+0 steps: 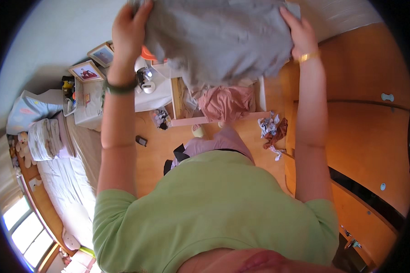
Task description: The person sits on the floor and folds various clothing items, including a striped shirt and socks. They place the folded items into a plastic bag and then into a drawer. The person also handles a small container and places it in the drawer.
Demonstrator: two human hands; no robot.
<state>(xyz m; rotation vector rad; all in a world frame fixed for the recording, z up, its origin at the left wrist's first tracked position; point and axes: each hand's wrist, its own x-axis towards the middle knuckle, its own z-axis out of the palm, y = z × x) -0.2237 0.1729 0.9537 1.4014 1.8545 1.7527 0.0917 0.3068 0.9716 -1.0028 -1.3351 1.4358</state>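
A grey cloth garment point(218, 41) is stretched between my two raised hands at the top of the view. My left hand point(131, 27) grips its left edge, and a dark band circles that wrist. Its right edge is pinched in my right hand point(299, 32), above a gold-coloured bracelet. The garment's upper part runs out of the picture. Below it, an open drawer point(191, 120) holds clothing, with a pink garment point(225, 100) draped over its front edge.
Rumpled clothes point(273, 131) lie on the wooden floor right of the drawer. A small bin of items point(161, 117) and a dark object point(141, 140) are on the left. Orange wooden cabinets point(362, 136) flank the right, and a bed point(65, 181) with folded bedding the left.
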